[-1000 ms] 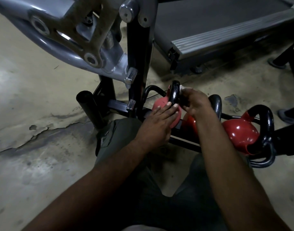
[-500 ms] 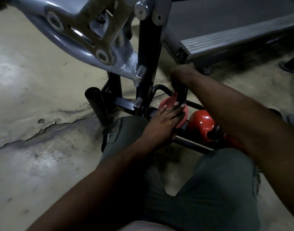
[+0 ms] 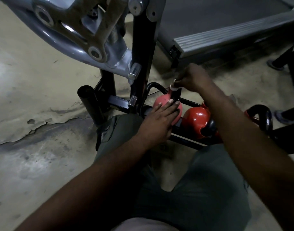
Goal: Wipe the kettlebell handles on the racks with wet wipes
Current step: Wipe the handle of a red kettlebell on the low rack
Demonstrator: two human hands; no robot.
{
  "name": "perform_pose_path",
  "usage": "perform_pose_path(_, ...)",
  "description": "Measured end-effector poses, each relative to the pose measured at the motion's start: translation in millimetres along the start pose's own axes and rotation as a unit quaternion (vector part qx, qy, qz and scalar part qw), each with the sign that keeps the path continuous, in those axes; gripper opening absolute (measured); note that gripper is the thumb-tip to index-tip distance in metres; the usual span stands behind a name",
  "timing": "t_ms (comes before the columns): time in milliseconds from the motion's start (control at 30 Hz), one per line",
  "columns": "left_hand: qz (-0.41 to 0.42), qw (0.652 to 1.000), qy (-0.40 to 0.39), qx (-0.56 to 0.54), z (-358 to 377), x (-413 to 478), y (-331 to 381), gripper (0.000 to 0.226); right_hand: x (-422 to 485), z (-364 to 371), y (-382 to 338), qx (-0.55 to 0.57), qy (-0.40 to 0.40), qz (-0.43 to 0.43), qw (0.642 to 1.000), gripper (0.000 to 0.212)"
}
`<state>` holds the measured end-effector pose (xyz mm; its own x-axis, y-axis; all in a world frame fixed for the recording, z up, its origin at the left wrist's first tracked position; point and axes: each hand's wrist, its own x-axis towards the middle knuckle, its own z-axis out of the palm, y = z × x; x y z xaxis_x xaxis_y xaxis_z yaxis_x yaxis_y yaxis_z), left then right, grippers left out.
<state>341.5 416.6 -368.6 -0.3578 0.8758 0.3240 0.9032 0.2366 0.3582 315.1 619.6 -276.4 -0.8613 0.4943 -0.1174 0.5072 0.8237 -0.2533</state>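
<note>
While the left hand point(image 3: 159, 120) is laid flat on the body of the pink kettlebell point(image 3: 159, 101), fingers straight and gripping nothing, the wiping of its black handle point(image 3: 177, 95) is judged to be the step in hand. A white wet wipe point(image 3: 173, 86) is pinched in the curled fingers of the right hand point(image 3: 192, 78) and is held against the top of that handle. The pink kettlebell is seated at the left end of the low black rack point(image 3: 189, 141), with a red kettlebell point(image 3: 195, 117) just beside it and a third kettlebell point(image 3: 268, 120) further right.

The task is judged to be at an early stage, since two more handles on this rack are waiting. For the next move, the wipe would need to be drawn down and around both sides of the loop while the bell is kept pressed in place – the far side of the handle is hidden, so how much of it is covered cannot be told. The red kettlebell's handle would then be taken.

A bare concrete floor point(image 3: 43, 155) is seen under everything, stained and split by a long crack point(image 3: 43, 125) at the left. Overhead a grey machine frame point(image 3: 68, 30) is bolted to a black post point(image 3: 143, 55), a treadmill point(image 3: 226, 37) is set behind – and a shoe point(image 3: 274, 65) of another person is visible at the right edge. The light is dim.
</note>
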Motion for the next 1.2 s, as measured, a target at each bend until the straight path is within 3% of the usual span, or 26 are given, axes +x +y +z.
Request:
perform_pose_path(100, -0.001, 1.0, 0.004, -0.005, -1, 0, 0, 0.065, -27, 27, 20, 0.197, 0.119, -0.001, 0.973, 0.019)
perform_pose_path(200, 0.001, 1.0, -0.012, -0.005, -2, 1, 0, 0.067, -39, 52, 17, 0.325, 0.181, 0.066, 0.926, 0.016)
perform_pose_path(300, 0.001, 1.0, -0.022, 0.0, 0, 0, 0, 0.068, -46, 67, 9, 0.373, 0.236, 0.122, 0.889, 0.019)
perform_pose_path(400, -0.001, 1.0, -0.027, 0.0, 0, 1, -1, 0.068, -50, 71, 7, 0.369, 0.26, 0.141, 0.881, 0.024)
perform_pose_path(500, -0.004, 1.0, -0.031, -0.001, 0, 2, -1, 0.069, -51, 74, 14, 0.418, 0.217, 0.161, 0.868, 0.018)
perform_pose_path(533, -0.004, 1.0, -0.027, -0.001, 1, 1, -1, 0.069, -49, 73, 14, 0.472, 0.187, 0.182, 0.842, 0.014)
perform_pose_path(633, -0.005, 1.0, -0.02, -0.007, 3, 0, 0, 0.065, -35, 67, 17, 0.663, 0.034, 0.262, 0.701, 0.021)
perform_pose_path(667, -0.006, 1.0, -0.02, -0.007, 3, 0, 0, 0.064, -30, 64, 18, 0.688, -0.016, 0.275, 0.671, 0.021)
perform_pose_path(733, -0.008, 1.0, -0.021, -0.005, 3, 1, -1, 0.062, -21, 59, 19, 0.701, -0.083, 0.291, 0.646, 0.024)
perform_pose_path(867, -0.006, 1.0, -0.016, -0.004, 2, 0, 1, 0.063, -32, 57, 19, 0.729, -0.135, 0.278, 0.611, 0.035)
perform_pose_path(967, -0.006, 1.0, -0.016, -0.003, 2, 1, 1, 0.063, -39, 62, 21, 0.732, -0.155, 0.246, 0.616, 0.037)
perform_pose_path(1033, -0.003, 0.999, -0.032, 0.012, 1, 0, 0, 0.064, -37, 59, 19, 0.71, -0.12, 0.261, 0.643, 0.03)
perform_pose_path(1133, 0.0, 0.998, -0.055, 0.04, -1, -6, 1, 0.067, -43, 55, 20, 0.598, -0.036, 0.25, 0.76, 0.018)
perform_pose_path(1200, -0.001, 0.998, -0.047, 0.041, -3, -11, 3, 0.066, -52, 54, 26, 0.513, 0.017, 0.19, 0.837, 0.019)
